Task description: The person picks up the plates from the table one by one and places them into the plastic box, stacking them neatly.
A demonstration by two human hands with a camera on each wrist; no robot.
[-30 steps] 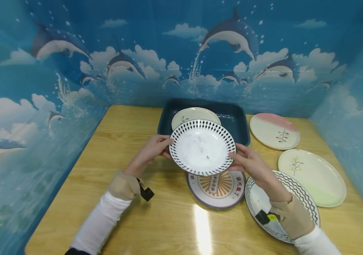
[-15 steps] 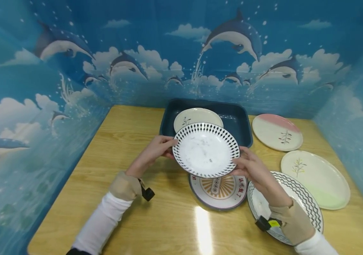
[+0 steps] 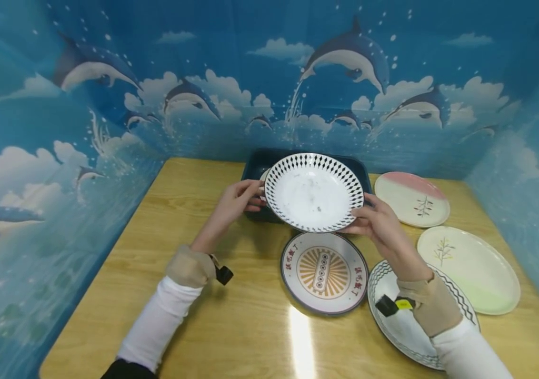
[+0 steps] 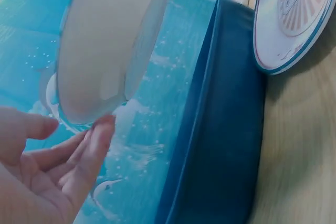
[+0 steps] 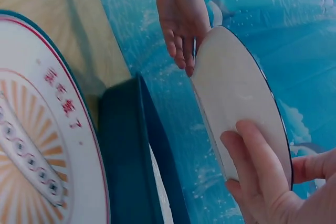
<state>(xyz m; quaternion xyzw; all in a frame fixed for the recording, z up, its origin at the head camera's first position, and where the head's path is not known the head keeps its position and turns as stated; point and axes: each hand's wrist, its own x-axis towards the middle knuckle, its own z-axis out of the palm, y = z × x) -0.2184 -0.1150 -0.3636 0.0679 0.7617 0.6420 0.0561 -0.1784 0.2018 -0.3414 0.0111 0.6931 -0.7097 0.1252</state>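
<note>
A white plate with black diamonds round its rim is held up over the dark blue tray, tilted towards the head camera. My right hand grips its right edge; in the right wrist view the fingers spread under the pale underside and the thumb is on the other face. At the left edge, my left hand has nearly straight fingertips touching the plate's underside, and its thumb stands off the rim. The small cream plate inside the tray is mostly hidden behind the held plate.
On the wooden table a plate with an orange sunburst lies before the tray. To the right lie a wavy-rimmed plate, partly under the right forearm, a green-and-cream oval plate and a pink-and-cream plate. Dolphin-print sheets enclose the table.
The diamond-rimmed plate has moved away from me and up, further over the tray, uncovering the sunburst plate. The left thumb has come off its rim, while the right hand keeps hold.
</note>
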